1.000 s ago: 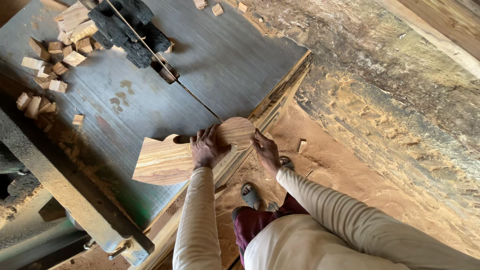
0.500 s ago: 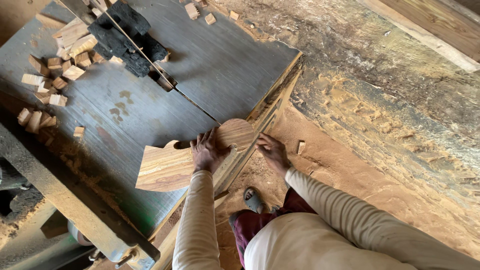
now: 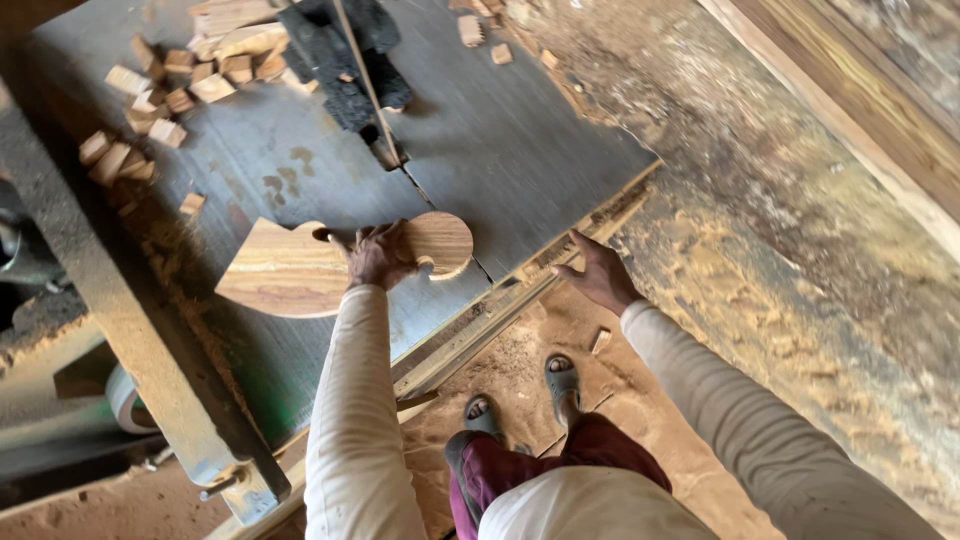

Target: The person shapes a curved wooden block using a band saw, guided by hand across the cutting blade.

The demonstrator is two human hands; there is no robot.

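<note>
While the left hand (image 3: 382,255) is pressed flat on the shaped wooden board (image 3: 300,268), the right hand (image 3: 600,275) is held open, empty, past the worktop (image 3: 500,130) edge near the blade (image 3: 368,85).

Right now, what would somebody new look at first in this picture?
Probably the curvy wooden cutout lying flat on the grey saw table, with the left hand pressing on it. The thin saw blade stands just behind it. A heap of small wood offcuts sits at the table's far left.
</note>
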